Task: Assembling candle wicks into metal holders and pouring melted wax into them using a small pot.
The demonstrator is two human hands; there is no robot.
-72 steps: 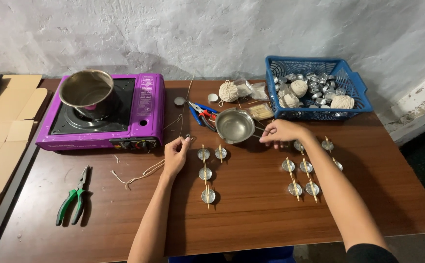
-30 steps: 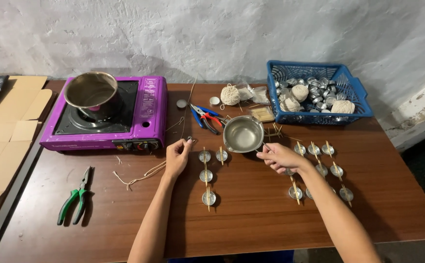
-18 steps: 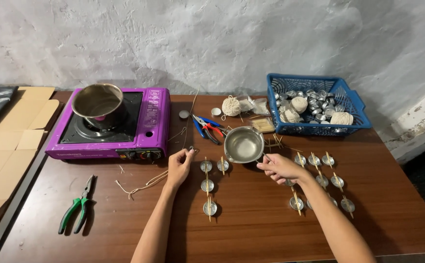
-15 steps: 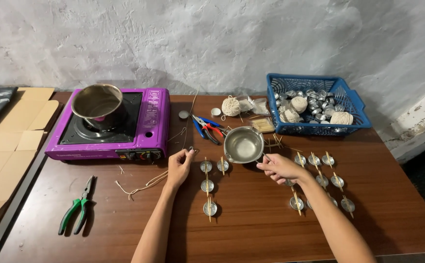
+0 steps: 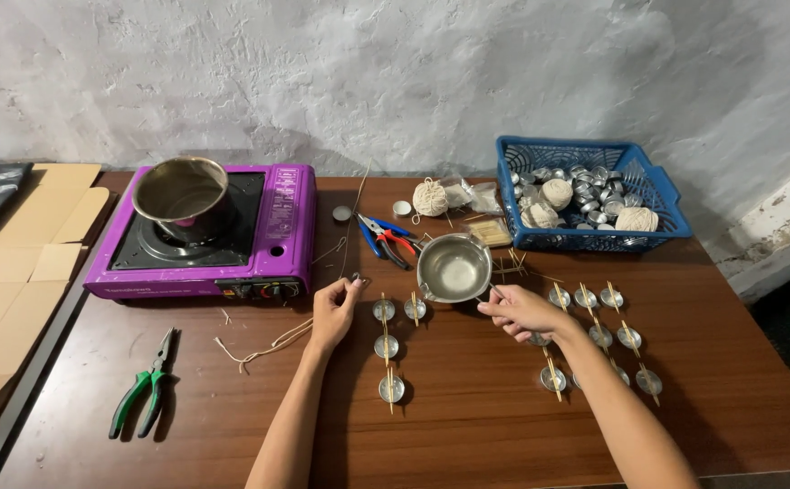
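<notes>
Two bare forearms in view, no sleeves showing near the table (image 5: 467, 426) edge. Left hand (image 5: 334, 312) and right hand (image 5: 520, 312): no gloves, rings or watch visible. Nails short, unpainted as far as can be told.

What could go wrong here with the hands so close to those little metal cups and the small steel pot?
The right hand reaches over the right-hand group of small metal cups, each with a thin stick laid across; a brush of the forearm could knock sticks off. The small steel pot sits right beside that hand and could get bumped. The left hand pinches a string that trails loose on the table; a tug might drag it toward the nearer cups.
</notes>
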